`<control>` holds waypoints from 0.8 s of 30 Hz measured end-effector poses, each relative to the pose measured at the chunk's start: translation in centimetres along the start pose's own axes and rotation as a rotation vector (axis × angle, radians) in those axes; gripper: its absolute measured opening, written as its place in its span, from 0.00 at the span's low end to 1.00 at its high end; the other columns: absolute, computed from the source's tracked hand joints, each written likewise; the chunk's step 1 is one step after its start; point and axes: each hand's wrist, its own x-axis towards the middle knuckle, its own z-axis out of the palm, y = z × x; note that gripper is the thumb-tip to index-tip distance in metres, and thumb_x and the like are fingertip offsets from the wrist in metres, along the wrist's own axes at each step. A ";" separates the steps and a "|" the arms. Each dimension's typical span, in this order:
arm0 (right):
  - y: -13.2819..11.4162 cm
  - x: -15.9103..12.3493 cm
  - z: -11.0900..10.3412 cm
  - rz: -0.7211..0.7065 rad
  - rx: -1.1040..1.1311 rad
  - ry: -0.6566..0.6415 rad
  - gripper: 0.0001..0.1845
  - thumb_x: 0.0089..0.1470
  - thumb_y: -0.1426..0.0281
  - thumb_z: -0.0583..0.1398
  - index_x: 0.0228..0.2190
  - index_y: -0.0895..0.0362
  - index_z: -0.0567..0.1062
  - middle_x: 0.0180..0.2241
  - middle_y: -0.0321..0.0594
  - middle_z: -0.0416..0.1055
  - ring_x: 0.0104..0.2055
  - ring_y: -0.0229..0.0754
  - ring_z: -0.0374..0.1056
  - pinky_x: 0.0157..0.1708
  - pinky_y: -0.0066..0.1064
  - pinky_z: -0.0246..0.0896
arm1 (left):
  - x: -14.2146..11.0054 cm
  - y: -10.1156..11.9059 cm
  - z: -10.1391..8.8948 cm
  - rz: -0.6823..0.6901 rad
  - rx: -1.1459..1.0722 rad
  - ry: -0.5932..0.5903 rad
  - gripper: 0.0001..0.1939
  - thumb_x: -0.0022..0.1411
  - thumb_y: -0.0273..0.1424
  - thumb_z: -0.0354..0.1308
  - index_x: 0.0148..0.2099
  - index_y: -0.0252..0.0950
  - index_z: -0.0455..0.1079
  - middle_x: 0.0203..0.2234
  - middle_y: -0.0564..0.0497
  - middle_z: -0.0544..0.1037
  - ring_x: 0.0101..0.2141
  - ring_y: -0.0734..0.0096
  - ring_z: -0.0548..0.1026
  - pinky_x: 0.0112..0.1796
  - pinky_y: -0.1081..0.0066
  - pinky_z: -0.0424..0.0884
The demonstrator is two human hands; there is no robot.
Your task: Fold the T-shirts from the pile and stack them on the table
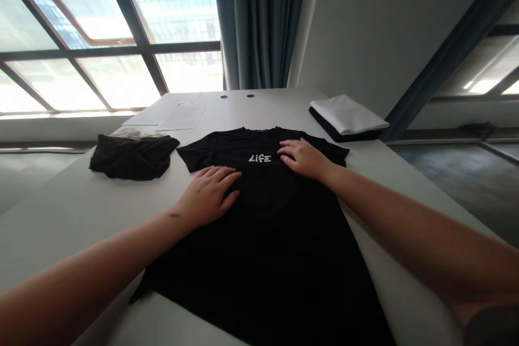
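A black T-shirt [267, 238] lies spread flat on the white table [73, 211], collar away from me, with white "LIFE" lettering on its chest. My left hand [208, 194] rests palm down on the shirt's left chest, fingers stretched out and together. On the right chest, next to the lettering, my right hand [304, 158] also lies flat with its fingers extended. Neither hand holds anything.
A crumpled black garment [132, 157] with a bit of white cloth behind it lies at the left. Folded white and black clothes [346, 116] are stacked at the back right. Paper sheets [180, 116] lie near the window. The table's right edge drops to the floor.
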 end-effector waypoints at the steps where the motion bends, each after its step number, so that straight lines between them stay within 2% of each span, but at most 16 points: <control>1: -1.1 -2.7 -0.4 -0.035 0.006 -0.042 0.22 0.71 0.62 0.56 0.59 0.55 0.79 0.68 0.47 0.60 0.70 0.55 0.57 0.73 0.61 0.43 | -2.4 0.0 -0.2 0.014 -0.007 -0.013 0.25 0.75 0.44 0.49 0.69 0.44 0.68 0.66 0.47 0.71 0.65 0.55 0.69 0.70 0.51 0.64; 3: -3.4 -8.5 -0.9 -0.081 0.005 -0.083 0.26 0.71 0.59 0.57 0.64 0.55 0.75 0.70 0.49 0.55 0.73 0.59 0.52 0.72 0.64 0.45 | -6.4 0.2 -0.2 0.020 -0.017 -0.063 0.26 0.75 0.45 0.50 0.70 0.46 0.67 0.69 0.48 0.68 0.68 0.53 0.67 0.69 0.49 0.66; 6: -7.3 -16.2 -1.5 -0.153 0.050 -0.106 0.29 0.73 0.56 0.56 0.70 0.51 0.69 0.73 0.47 0.50 0.75 0.60 0.48 0.72 0.66 0.43 | -10.6 1.4 -0.1 0.046 -0.009 -0.093 0.28 0.77 0.45 0.49 0.75 0.53 0.59 0.73 0.52 0.61 0.71 0.54 0.62 0.71 0.46 0.64; 8: -9.5 -19.9 -1.9 -0.216 0.097 -0.135 0.30 0.74 0.56 0.55 0.71 0.48 0.66 0.74 0.44 0.47 0.75 0.58 0.48 0.74 0.64 0.39 | -12.5 2.5 -0.3 0.056 -0.001 -0.087 0.29 0.77 0.43 0.49 0.76 0.58 0.54 0.75 0.55 0.57 0.72 0.54 0.60 0.71 0.44 0.63; 10: -10.9 -22.4 -2.4 -0.252 0.139 -0.196 0.31 0.74 0.55 0.55 0.73 0.45 0.62 0.74 0.43 0.44 0.75 0.58 0.47 0.74 0.65 0.37 | -14.2 3.5 -0.5 0.034 0.006 -0.091 0.29 0.77 0.43 0.49 0.76 0.60 0.52 0.75 0.56 0.55 0.73 0.52 0.59 0.70 0.44 0.65; 13: -11.1 -23.9 -3.0 -0.231 0.188 -0.282 0.34 0.74 0.51 0.55 0.75 0.44 0.58 0.75 0.43 0.41 0.76 0.60 0.44 0.73 0.66 0.38 | -16.1 4.8 -0.8 -0.055 0.023 -0.130 0.30 0.76 0.45 0.50 0.76 0.62 0.51 0.75 0.55 0.54 0.73 0.46 0.57 0.67 0.39 0.67; 17: -9.5 -24.1 -3.6 -0.223 0.231 -0.350 0.35 0.73 0.49 0.56 0.74 0.44 0.58 0.75 0.44 0.40 0.77 0.61 0.40 0.73 0.68 0.36 | -18.0 6.8 -0.8 -0.141 0.056 -0.161 0.32 0.76 0.45 0.49 0.77 0.63 0.45 0.75 0.52 0.53 0.72 0.39 0.58 0.63 0.31 0.67; 21: -8.4 -24.5 -4.2 -0.253 0.248 -0.389 0.37 0.73 0.49 0.57 0.75 0.43 0.56 0.75 0.44 0.37 0.77 0.62 0.37 0.72 0.69 0.33 | -19.3 8.5 -1.0 -0.093 0.108 -0.093 0.36 0.75 0.45 0.51 0.78 0.61 0.41 0.76 0.46 0.50 0.72 0.35 0.58 0.61 0.29 0.70; 24: -8.0 -25.2 -4.5 -0.251 0.240 -0.420 0.37 0.72 0.47 0.56 0.75 0.41 0.54 0.75 0.43 0.34 0.77 0.62 0.35 0.72 0.70 0.32 | -20.2 8.4 -1.6 0.014 0.117 -0.025 0.36 0.75 0.43 0.51 0.78 0.59 0.42 0.77 0.47 0.47 0.72 0.40 0.59 0.63 0.37 0.70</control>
